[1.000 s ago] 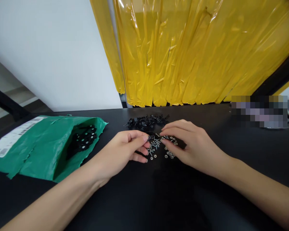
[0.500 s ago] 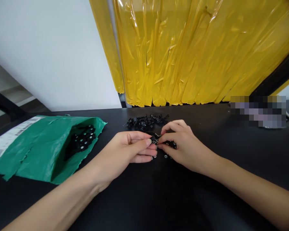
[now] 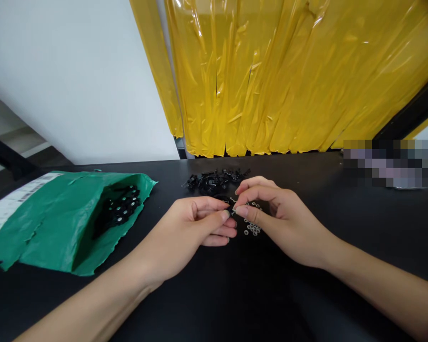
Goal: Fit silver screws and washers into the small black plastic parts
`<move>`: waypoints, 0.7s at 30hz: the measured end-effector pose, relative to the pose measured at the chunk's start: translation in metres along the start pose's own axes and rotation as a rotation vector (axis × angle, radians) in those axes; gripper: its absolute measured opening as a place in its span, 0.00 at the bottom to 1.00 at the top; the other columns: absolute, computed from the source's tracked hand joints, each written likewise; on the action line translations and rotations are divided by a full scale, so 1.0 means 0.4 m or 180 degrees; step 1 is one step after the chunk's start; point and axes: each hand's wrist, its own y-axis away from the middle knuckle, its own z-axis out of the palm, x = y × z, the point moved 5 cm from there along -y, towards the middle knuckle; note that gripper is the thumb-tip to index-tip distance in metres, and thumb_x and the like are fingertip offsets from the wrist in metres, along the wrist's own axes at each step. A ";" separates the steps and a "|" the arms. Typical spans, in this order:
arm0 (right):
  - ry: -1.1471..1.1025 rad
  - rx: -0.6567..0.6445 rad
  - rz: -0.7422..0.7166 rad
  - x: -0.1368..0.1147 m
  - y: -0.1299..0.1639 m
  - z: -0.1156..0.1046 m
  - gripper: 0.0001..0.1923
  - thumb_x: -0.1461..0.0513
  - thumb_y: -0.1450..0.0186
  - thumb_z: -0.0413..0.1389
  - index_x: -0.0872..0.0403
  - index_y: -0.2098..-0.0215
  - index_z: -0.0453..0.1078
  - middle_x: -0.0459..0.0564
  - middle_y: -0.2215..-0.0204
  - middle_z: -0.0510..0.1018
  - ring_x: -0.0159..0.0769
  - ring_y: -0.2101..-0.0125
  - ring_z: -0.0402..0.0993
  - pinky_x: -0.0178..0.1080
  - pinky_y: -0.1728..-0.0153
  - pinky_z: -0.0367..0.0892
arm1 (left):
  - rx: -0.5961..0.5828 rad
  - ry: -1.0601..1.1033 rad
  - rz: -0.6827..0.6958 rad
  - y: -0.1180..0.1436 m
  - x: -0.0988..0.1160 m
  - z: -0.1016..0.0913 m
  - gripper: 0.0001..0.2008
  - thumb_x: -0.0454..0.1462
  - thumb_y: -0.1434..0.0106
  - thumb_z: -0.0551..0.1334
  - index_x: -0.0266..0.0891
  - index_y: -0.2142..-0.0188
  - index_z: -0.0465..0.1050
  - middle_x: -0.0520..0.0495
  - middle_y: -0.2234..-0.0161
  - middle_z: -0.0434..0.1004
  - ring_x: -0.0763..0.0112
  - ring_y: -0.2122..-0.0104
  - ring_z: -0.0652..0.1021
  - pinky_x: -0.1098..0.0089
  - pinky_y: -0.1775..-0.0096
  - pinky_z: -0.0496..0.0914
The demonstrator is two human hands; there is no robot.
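Note:
My left hand (image 3: 203, 219) is closed in a pinch, thumb against index finger, on a small black part (image 3: 231, 209) that is mostly hidden by the fingertips. Close beside it, the thumb and index finger of my right hand (image 3: 267, 209) pinch a thin silvery screw (image 3: 234, 212), its tip turned toward the black part. Several silvery washers (image 3: 251, 229) lie on the table under and beside my right hand. Behind the fingertips, loose screws (image 3: 232, 200) show in part. Farther back is a pile of small black parts (image 3: 216, 180).
On the left of the black table (image 3: 214, 294) lies an open green plastic bag (image 3: 53, 218), with black pieces bearing silvery discs (image 3: 123, 209) in its mouth. Yellow plastic strips (image 3: 253, 85) hang behind the table. A blurred-out object (image 3: 385, 164) sits at the back right.
My right hand has shifted slightly right and its fingers have moved, uncovering more washers. My left hand has moved a little right and still pinches the black part.

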 end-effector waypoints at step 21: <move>0.1413 -0.0124 -0.1869 -0.033 0.028 -0.004 0.10 0.67 0.28 0.58 0.50 0.50 0.76 0.52 0.49 0.75 0.42 0.46 0.67 0.50 0.46 0.67 | -0.0197 0.0148 -0.0131 0.003 -0.018 0.015 0.05 0.36 0.32 0.67 0.35 0.62 0.81 0.49 0.65 0.85 0.76 0.66 0.84 0.78 0.63 0.80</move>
